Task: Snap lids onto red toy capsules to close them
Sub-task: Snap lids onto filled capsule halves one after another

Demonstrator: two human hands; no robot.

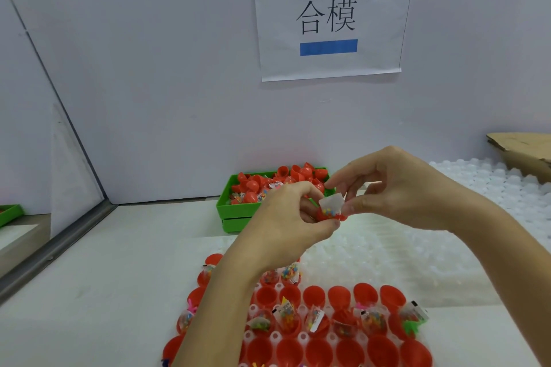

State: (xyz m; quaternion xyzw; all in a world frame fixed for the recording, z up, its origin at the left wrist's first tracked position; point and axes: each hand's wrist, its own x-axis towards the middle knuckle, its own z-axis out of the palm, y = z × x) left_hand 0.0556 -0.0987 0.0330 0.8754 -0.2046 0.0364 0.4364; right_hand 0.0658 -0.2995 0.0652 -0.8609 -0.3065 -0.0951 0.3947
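Note:
My left hand (286,217) grips a red capsule half (329,215) raised above the table, with a small clear bag of coloured beads (330,205) sticking out of its top. My right hand (396,188) pinches the top of that bag with thumb and forefinger. Below, a white holder tray (275,337) carries rows of open red capsule halves (340,296); several hold bead bags (287,314), others hold nothing. My left forearm hides part of the tray's left side.
A green bin (235,211) with loose red capsule halves stands by the back wall. White empty trays (492,188) lie at the right, under a cardboard piece (524,147). A paper sign (328,15) hangs on the wall. Another green bin's corner (10,213) shows at far left.

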